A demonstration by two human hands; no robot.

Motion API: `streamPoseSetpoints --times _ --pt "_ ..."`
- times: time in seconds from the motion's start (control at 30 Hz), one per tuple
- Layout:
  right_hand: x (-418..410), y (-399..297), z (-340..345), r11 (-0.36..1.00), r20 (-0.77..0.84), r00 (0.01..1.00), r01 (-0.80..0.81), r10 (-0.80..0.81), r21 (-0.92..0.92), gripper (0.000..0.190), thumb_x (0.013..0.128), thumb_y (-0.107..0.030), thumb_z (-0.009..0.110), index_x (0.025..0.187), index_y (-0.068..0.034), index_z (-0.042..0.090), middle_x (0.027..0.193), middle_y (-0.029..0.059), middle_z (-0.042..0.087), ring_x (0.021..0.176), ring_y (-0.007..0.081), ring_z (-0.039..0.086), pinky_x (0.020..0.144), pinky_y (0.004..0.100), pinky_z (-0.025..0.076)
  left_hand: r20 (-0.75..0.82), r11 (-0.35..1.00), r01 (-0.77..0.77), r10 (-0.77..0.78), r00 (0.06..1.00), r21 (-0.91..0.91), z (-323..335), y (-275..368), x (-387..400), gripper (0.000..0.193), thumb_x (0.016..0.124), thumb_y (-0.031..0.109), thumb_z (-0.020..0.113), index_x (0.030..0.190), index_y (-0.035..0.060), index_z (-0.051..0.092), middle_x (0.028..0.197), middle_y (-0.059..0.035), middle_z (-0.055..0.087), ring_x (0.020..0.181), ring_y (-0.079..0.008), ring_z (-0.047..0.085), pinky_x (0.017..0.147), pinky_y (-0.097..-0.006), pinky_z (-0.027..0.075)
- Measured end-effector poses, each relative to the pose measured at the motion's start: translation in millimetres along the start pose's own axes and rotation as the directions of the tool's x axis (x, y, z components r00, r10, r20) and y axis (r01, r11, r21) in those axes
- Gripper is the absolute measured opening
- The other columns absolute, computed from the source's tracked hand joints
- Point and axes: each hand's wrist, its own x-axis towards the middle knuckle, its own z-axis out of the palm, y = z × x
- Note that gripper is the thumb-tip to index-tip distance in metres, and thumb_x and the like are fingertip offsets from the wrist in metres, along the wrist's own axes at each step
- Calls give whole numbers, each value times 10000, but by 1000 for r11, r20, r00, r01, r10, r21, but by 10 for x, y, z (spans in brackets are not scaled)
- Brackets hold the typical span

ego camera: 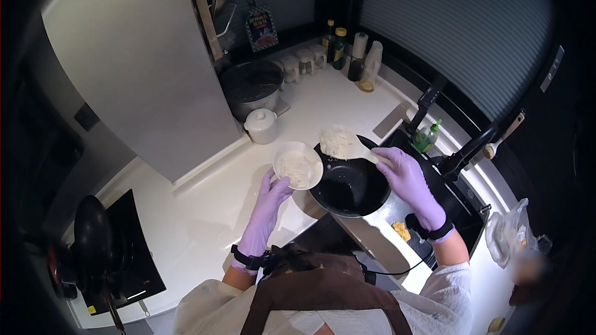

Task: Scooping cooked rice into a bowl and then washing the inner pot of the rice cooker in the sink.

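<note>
My left hand (274, 190), in a purple glove, grips the near rim of a white bowl (278, 156) that holds some cooked rice (298, 168). In my gloved right hand (404, 172) is the handle of a white rice paddle (362, 150). A clump of rice (336, 142) lies on the paddle's blade. The paddle is over the far side of a black pot (351, 190), whose dark inside shows light specks. Close to the pot's left edge, my left hand keeps the bowl tilted slightly.
A lidded white jar (260, 125) stands behind the bowl. A large pot (253, 86), spice jars (305, 61) and bottles (356, 58) line the back. At right are a sink tap (426, 102) and green soap bottle (426, 137); at left, a wok (93, 232) on a cooktop (132, 260).
</note>
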Motion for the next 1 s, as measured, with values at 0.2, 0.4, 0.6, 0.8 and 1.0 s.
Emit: streamPoseSetpoints --times 0.2,0.4,0.6,0.8,1.0 --pt "-167 -470 94 643 128 930 333 -344 -689 504 655 -25 565 1153 -100 540 884 5 559 735 167 531 646 309 394 177 972 74 -34 984 -225 283 -160 63 607 878 189 579 1362 66 234 1161 -132 508 981 -213 568 899 -348 441" --pt "-155 -546 17 638 39 937 267 -348 -722 475 680 -47 551 1151 -104 542 887 -1 561 738 160 526 641 309 390 264 956 127 -55 963 -265 309 -177 111 524 906 170 508 1344 80 235 1287 -138 434 1126 -260 518 990 -403 392" --pt "-232 -594 -13 720 -4 943 250 -331 -648 433 711 -38 581 1136 -110 546 867 17 569 738 174 544 637 318 389 331 911 144 -8 943 -387 269 -142 75 600 901 174 529 1387 67 192 1252 -138 459 1094 -240 526 945 -366 406" --pt "-309 -443 -10 984 -103 979 -177 173 -28 266 814 -95 602 1071 -34 575 944 115 594 836 264 591 762 337 459 295 948 63 34 955 -311 173 -110 -17 608 901 163 523 1386 50 175 1251 -137 463 1102 -239 523 961 -367 395" --pt "-159 325 124 936 59 935 -351 349 32 304 818 -116 563 1110 -29 571 1028 137 622 970 244 603 845 311 460 101 943 -40 78 992 -329 -206 -120 58 580 882 176 520 1368 65 225 1332 -138 403 1198 -255 458 1032 -406 354"
